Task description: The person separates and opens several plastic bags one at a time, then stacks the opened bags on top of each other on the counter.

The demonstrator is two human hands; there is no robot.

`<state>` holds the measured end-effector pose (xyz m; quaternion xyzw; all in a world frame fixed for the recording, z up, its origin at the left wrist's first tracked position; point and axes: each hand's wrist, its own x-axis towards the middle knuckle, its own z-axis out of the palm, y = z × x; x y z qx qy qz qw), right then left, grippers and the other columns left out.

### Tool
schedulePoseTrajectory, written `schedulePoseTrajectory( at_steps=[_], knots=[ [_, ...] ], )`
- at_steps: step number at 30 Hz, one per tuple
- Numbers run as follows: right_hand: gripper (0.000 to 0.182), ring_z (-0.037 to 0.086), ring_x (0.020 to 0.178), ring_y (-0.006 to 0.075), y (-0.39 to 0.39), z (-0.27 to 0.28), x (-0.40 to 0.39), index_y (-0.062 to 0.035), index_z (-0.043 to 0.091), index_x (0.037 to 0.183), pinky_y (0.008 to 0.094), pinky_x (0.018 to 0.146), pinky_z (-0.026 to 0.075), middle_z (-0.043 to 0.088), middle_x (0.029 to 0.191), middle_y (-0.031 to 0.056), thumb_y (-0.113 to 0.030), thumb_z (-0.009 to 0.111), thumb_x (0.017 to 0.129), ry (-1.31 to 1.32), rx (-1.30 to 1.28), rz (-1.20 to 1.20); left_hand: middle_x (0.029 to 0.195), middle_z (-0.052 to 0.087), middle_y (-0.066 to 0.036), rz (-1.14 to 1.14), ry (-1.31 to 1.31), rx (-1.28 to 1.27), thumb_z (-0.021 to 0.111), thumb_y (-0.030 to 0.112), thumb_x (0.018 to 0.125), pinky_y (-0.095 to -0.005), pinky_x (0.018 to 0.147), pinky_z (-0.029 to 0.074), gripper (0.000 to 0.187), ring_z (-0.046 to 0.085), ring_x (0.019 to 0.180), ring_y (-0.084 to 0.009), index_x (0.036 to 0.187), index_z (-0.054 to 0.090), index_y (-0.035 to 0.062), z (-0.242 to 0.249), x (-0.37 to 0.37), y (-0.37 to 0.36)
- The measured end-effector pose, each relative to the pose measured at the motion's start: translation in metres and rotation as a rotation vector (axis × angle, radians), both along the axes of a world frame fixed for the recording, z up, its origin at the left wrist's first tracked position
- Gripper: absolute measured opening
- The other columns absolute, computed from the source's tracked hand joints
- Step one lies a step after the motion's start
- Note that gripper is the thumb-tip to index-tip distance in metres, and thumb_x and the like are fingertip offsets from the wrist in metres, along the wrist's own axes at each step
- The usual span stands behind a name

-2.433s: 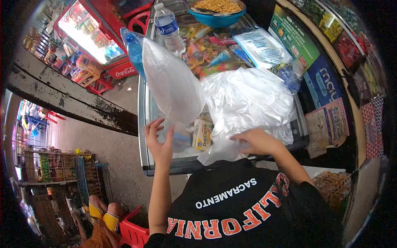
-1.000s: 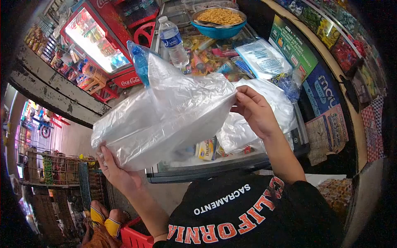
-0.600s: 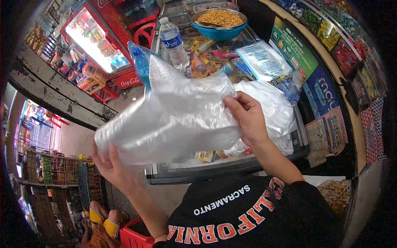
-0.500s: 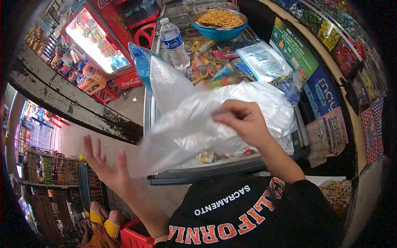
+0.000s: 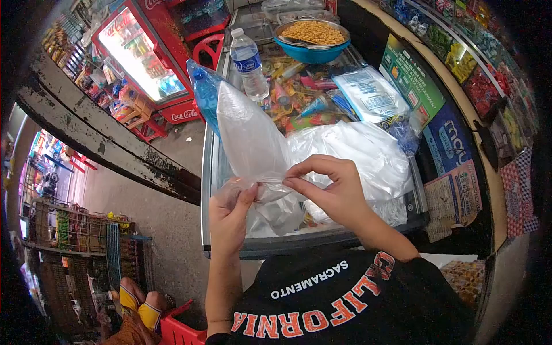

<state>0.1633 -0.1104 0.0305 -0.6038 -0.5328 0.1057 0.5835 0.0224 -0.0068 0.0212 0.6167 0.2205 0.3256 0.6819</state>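
A thin clear plastic bag (image 5: 273, 188) is stretched between my two hands over the near end of the glass-topped case. My left hand (image 5: 231, 217) pinches its left part between thumb and fingers. My right hand (image 5: 332, 190) has thumb and forefinger closed on its right edge. Just beyond, a pointed whitish plastic sleeve (image 5: 248, 129) stands up in front of a blue-tinted plastic pack (image 5: 206, 102). A heap of white plastic bags (image 5: 362, 152) lies to the right, partly behind my right hand.
A water bottle (image 5: 249, 64) stands on the glass-topped case (image 5: 276, 240). Behind it is a blue basin (image 5: 313, 53) with a pan of peanuts (image 5: 313, 33). A packet of plastic bags (image 5: 371, 95) lies at right. A person's knees (image 5: 141, 302) show lower left, near a red plastic chair (image 5: 181, 326).
My left hand has swung in from the far left, from open fingers to a pinch on the bag. My right hand has shifted slightly down and toward it. The bag no longer blurs.
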Motion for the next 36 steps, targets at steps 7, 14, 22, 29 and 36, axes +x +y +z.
schedulePoseTrajectory(
  at_steps=[7, 14, 22, 29, 36],
  knots=[
    [0.012, 0.053, 0.060, 0.0237, 0.010, -0.009, -0.012, 0.0005, 0.057, 0.075, 0.0301, 0.056, 0.039, 0.055, 0.067, 0.0117, -0.011, 0.057, 0.072, 0.028, 0.080, -0.026, 0.087, 0.053, -0.005, 0.084, -0.182, 0.018, 0.055, 0.008, 0.077, -0.0207, 0.069, 0.039, 0.019, 0.049, 0.077, -0.0095, 0.094, 0.053, -0.0021, 0.005, 0.019, -0.023],
    [0.006, 0.054, 0.061, 0.0198, 0.010, -0.012, -0.017, 0.0002, 0.059, 0.076, 0.0269, 0.058, 0.040, 0.058, 0.068, 0.0098, -0.004, 0.055, 0.073, -0.105, 0.030, -0.033, 0.083, 0.049, -0.004, 0.046, -0.268, -0.062, 0.057, 0.005, 0.074, -0.0216, 0.070, 0.038, 0.025, 0.049, 0.078, -0.0100, 0.097, 0.049, -0.0006, -0.011, 0.020, -0.016],
    [0.008, 0.056, 0.065, 0.0170, 0.009, -0.006, -0.017, -0.0017, 0.061, 0.078, 0.0255, 0.060, 0.040, 0.060, 0.071, 0.0083, -0.004, 0.059, 0.070, -0.022, 0.129, -0.041, 0.088, 0.042, -0.003, -0.115, -0.340, -0.259, 0.060, 0.005, 0.070, -0.0228, 0.074, 0.033, 0.017, 0.041, 0.084, -0.0103, 0.081, 0.048, 0.0031, -0.008, 0.010, -0.017],
    [0.010, 0.056, 0.063, 0.0179, 0.008, -0.008, -0.016, -0.0026, 0.059, 0.080, 0.0254, 0.061, 0.038, 0.059, 0.074, 0.0086, -0.009, 0.056, 0.074, 0.003, 0.107, -0.090, 0.087, 0.053, -0.007, -0.073, -0.248, -0.317, 0.064, 0.010, 0.067, -0.0277, 0.079, 0.038, 0.027, 0.051, 0.085, -0.0141, 0.086, 0.049, -0.0002, 0.008, -0.005, -0.021],
    [0.012, 0.055, 0.070, 0.0106, 0.011, -0.005, -0.019, 0.0015, 0.057, 0.085, 0.0217, 0.065, 0.042, 0.060, 0.075, 0.0060, -0.007, 0.054, 0.077, 0.533, 0.094, 0.199, 0.091, 0.056, -0.011, -0.067, -0.268, -0.287, 0.064, 0.008, 0.068, -0.0263, 0.075, 0.043, 0.037, 0.055, 0.083, -0.0164, 0.100, 0.048, -0.0028, 0.001, -0.007, -0.009]
  ],
)
